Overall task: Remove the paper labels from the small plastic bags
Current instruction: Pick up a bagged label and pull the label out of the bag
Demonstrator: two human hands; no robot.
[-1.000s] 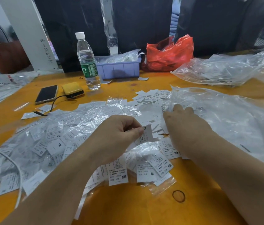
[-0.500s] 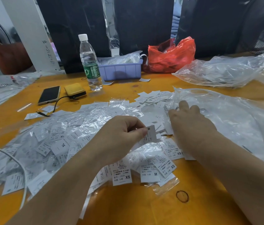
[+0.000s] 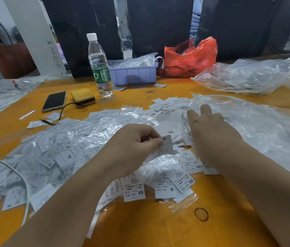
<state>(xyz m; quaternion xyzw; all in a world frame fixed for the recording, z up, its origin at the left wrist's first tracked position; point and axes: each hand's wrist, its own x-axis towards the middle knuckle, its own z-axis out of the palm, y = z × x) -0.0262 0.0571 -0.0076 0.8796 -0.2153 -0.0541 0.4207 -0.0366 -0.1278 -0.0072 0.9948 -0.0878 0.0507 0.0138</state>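
Observation:
A heap of small clear plastic bags with white paper labels [image 3: 66, 154] covers the left and middle of the orange table [image 3: 140, 225]. My left hand [image 3: 133, 147] pinches a white label marked M [image 3: 166, 146] between thumb and fingers, just above the heap. My right hand [image 3: 210, 132] reaches forward with straight fingers onto the edge of a big clear plastic sheet [image 3: 258, 132]. Loose white labels [image 3: 169, 104] lie in a pile beyond both hands.
At the back stand a water bottle [image 3: 99, 68], a purple tray [image 3: 133, 73] and a red bag [image 3: 188, 57]. A phone [image 3: 54, 101] and yellow power bank [image 3: 82, 96] lie left. A second clear bag [image 3: 251, 75] fills the right. A white cable [image 3: 21, 177] crosses near left.
My right hand has slid forward and its fingers have straightened out onto the plastic sheet. My left hand keeps pinching the label in about the same place.

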